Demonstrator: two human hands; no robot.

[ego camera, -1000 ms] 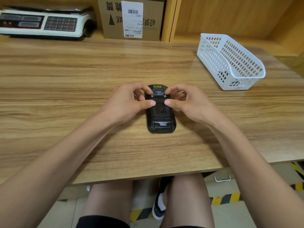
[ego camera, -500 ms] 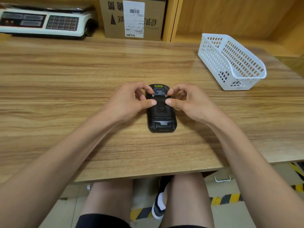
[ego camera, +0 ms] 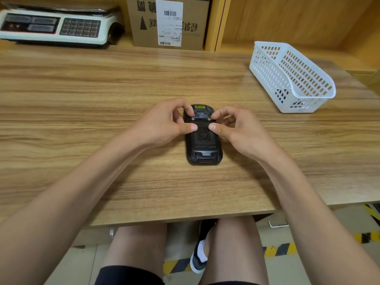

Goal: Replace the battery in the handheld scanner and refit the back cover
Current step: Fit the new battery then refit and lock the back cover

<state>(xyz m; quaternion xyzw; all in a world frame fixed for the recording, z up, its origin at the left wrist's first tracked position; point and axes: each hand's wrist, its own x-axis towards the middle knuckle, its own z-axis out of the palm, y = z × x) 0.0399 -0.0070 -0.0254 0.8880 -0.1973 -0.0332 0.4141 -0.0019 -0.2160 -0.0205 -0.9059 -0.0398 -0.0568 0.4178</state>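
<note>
scanner: black handheld scanner (ego camera: 203, 140) lies back-up, flat on the wooden surface (ego camera: 102, 95), near the middle, long axis running away from the person
back cover: back cover (ego camera: 202, 138) sits on the scanner body, looks seated; a wave-like logo shows mid-panel; two small metal screws or latches at its far edge, one under each index fingertip
yellow label: yellow label (ego camera: 200, 107) at the scanner's far end, text too small to read
left hand: left hand (ego camera: 162, 124) on the scanner's left side, thumb pressed on the cover, index tip at the left screw; grip closed in a pinch on the scanner's upper part
right hand: right hand (ego camera: 240, 130) mirrors it on the right side, thumb on the cover, index tip at the right screw; grip pinched on the scanner too
in the way: both hands hide the scanner's upper edges and sides; the near end is clear of them
basket: white slotted plastic basket (ego camera: 292, 79) on the surface, far right, well apart from the scanner; contents cannot be told
box: cardboard box (ego camera: 144, 23) with a barcode label, at the back against the shelf
scale: white weighing scale (ego camera: 53, 25) with keypad, back left
below: bare knees and one shoe under the surface edge; yellow-black floor tape (ego camera: 281, 248) at right
</note>
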